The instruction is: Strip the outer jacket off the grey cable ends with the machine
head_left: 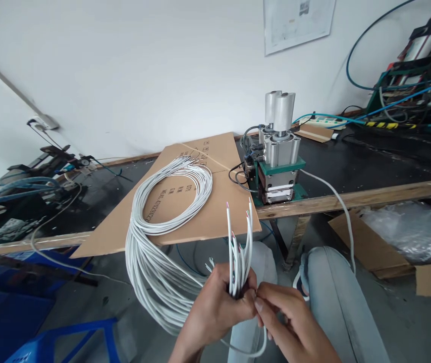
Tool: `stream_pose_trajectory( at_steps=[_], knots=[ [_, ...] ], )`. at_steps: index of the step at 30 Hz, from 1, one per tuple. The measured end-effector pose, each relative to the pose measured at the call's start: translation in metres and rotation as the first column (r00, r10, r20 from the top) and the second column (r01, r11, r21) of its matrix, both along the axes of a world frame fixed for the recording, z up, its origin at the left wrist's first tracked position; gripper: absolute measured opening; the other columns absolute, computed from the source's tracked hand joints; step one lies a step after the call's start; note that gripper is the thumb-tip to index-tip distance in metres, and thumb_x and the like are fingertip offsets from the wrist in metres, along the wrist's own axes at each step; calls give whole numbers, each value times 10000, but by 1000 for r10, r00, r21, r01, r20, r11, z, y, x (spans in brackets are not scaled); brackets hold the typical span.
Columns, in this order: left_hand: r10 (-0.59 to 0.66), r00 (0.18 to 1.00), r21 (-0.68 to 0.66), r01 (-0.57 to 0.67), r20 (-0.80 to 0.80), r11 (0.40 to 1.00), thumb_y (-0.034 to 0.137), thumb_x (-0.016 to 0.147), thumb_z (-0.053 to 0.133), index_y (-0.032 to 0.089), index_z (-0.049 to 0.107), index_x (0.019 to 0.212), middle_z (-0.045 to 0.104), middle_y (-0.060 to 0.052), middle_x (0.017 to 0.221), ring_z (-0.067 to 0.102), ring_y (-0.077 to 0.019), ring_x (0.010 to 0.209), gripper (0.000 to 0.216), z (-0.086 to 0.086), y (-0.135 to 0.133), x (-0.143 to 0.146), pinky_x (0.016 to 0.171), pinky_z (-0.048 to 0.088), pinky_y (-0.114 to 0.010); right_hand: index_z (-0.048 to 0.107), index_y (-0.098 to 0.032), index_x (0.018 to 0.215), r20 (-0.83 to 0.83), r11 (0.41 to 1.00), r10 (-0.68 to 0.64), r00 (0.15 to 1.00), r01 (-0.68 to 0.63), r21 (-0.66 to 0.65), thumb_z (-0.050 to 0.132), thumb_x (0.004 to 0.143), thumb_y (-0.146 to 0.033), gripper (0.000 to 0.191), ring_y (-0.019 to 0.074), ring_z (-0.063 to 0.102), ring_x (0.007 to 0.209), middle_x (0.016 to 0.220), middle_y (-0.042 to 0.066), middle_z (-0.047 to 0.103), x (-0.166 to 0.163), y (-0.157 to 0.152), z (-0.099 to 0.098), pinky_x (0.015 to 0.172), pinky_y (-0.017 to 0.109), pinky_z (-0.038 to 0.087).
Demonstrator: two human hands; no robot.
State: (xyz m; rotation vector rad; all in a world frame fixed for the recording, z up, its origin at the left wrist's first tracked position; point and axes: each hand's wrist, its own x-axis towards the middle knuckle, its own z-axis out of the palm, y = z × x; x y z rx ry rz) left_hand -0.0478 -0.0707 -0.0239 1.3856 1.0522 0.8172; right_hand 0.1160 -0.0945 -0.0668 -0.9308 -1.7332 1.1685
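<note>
My left hand (219,305) is closed around a bunch of white cables (241,257), their cut ends pointing up with small coloured wire tips. Against its thumb, my right hand (289,317) pinches at one cable; the exact spot between the fingertips is hidden. A single white cable (263,345) loops below both hands. From the left hand, the long cables sag leftward off the table edge and join a large coil of white cable (136,212). That coil lies on a flat cardboard sheet (177,239).
A small pneumatic press (279,151) stands on the black table (336,166) beyond my hands. More machinery sits at the far right (420,65) and left (18,196). A blue stool (79,335) is at lower left, and an opened cardboard box (374,247) with plastic lies right.
</note>
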Motion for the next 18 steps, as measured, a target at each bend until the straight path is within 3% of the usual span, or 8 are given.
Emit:
stream_pose_trajectory(
  at_steps=[4,9,12,18],
  knots=[
    [-15,995,30,18,-98,999,77,642,542,185,522,667,501,73,544,397,-78,529,113,3,1,1,492,336,-175,510,-220,682,35,997,-33,999,36,-72,417,1035,-475,445,170,538,629,656,5,531,2,-3,3,591,274,410],
    [-77,996,-12,77,-52,997,106,630,490,183,522,645,490,64,535,408,-83,523,85,4,4,-1,492,333,-186,569,-190,762,-271,902,106,957,-207,-379,483,968,-650,511,113,476,549,687,-7,529,3,0,-5,520,234,407],
    [-54,998,-23,53,-40,998,115,601,481,176,536,655,465,66,551,384,-81,535,98,1,6,-3,494,321,-189,582,-171,770,-385,868,140,912,-300,-396,529,955,-640,507,89,451,512,647,-19,525,2,5,-11,499,218,377],
    [-37,999,-32,37,-13,999,147,608,512,163,562,679,470,55,572,400,-89,542,88,-4,7,-4,503,329,-206,590,-161,761,-439,861,140,887,-329,-388,551,951,-627,505,76,439,481,630,-19,531,0,7,-18,479,212,362]
  ],
)
